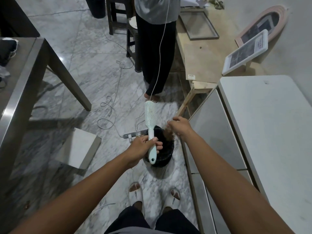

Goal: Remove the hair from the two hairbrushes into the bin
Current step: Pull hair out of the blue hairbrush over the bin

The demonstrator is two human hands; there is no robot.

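brush [150,115] held upright over black bin [166,155], left hand [143,146] wrapped round handle; right hand [181,126] pinched brown hair clump [169,133] dangling above bin mouth; step looked like dropping pulled hair; next move called for fingers to part over bin, then recheck bristles; second brush not seen

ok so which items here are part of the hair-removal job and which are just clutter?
In the job:
- mint hairbrush, held in left hand
- clump of hair, pinched in right hand
- black bin

Lying about:
- power strip
- white cable
- picture frame
- white box
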